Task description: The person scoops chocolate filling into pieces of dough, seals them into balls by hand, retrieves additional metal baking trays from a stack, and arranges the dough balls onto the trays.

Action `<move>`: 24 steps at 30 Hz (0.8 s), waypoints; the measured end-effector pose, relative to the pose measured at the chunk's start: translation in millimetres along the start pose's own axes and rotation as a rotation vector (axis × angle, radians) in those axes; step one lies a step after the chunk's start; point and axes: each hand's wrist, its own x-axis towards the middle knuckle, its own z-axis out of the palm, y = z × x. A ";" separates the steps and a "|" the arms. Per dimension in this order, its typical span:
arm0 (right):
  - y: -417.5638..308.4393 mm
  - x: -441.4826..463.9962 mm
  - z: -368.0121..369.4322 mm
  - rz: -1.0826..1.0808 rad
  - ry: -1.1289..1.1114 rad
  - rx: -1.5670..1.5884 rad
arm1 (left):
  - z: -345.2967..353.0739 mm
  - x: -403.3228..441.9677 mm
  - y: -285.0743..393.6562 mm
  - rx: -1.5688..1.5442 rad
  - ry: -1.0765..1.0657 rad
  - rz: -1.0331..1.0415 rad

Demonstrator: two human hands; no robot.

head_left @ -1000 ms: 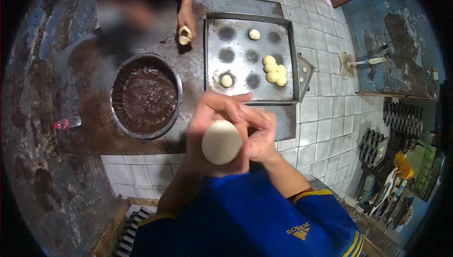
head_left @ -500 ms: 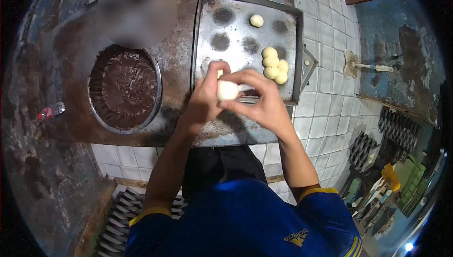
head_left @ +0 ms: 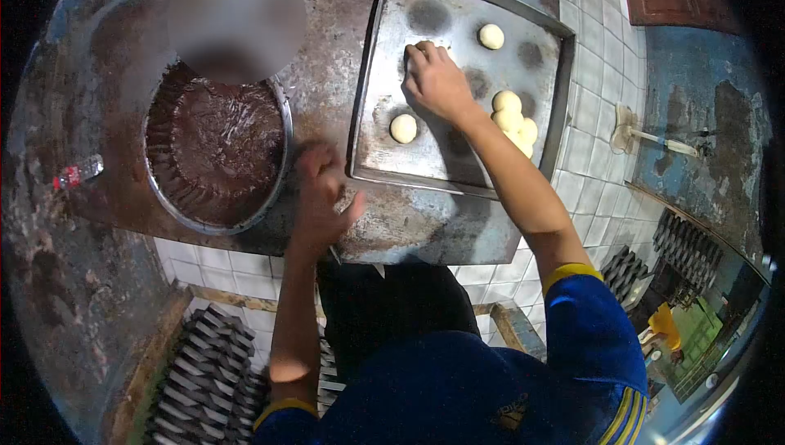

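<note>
My right hand [head_left: 440, 81] reaches over the metal baking tray [head_left: 462, 182], its fingers bent down and together near the surface. What lies under those fingertips is hidden. A pale dough ball [head_left: 403, 128] sits alone at the tray's near left, and another dough ball [head_left: 491, 36] at the far right. Several more dough balls [head_left: 509, 120] are bunched near the right wall, partly behind my right forearm. Between the tray and a round metal basin [head_left: 288, 130] hangs my left hand [head_left: 327, 196], slightly blurred, thumb and fingers apart, holding nothing visible.
The basin holds a dark brown, glossy paste [head_left: 221, 138]. A clear plastic bottle [head_left: 79, 173] with a red label lies at the far left. A blurred patch covers the area behind the basin. A white-handled tool [head_left: 666, 144] lies at the right.
My hands, together around a dough ball before, are now apart. The right moved forward over the tray; the left drew back toward the basin. One dough ball now rests at the tray's near left.
</note>
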 end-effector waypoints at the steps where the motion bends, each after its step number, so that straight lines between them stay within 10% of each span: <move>1: -0.2 -0.2 11.0 0.002 -0.007 0.003 | -9.1 -27.5 -1.2 -0.040 -0.028 -0.168; 3: 1.6 -3.7 33.0 -0.147 0.219 -0.219 | -25.6 -74.7 3.7 -0.117 -0.060 -0.455; 7: 16.2 12.8 45.8 -0.076 0.068 0.058 | -33.9 -135.6 8.6 -0.055 0.033 -0.359; 9: 47.8 25.2 25.3 0.097 -0.112 1.014 | -39.7 -149.9 23.0 0.023 -0.029 -0.382; 11: 69.9 34.6 11.4 0.229 0.032 1.241 | -33.0 -156.8 34.5 -0.233 0.113 -0.487; 16: 11.9 6.5 47.1 -0.079 0.150 -0.025 | -16.2 -153.8 46.2 -0.210 0.117 -0.480; 21: 22.6 13.2 6.9 0.197 0.111 0.980 | 14.9 -82.1 56.9 -0.375 -0.052 -0.472; 24: 31.2 -27.1 -29.9 0.365 0.168 0.944 | 51.6 -11.3 38.0 -0.254 -0.192 -0.113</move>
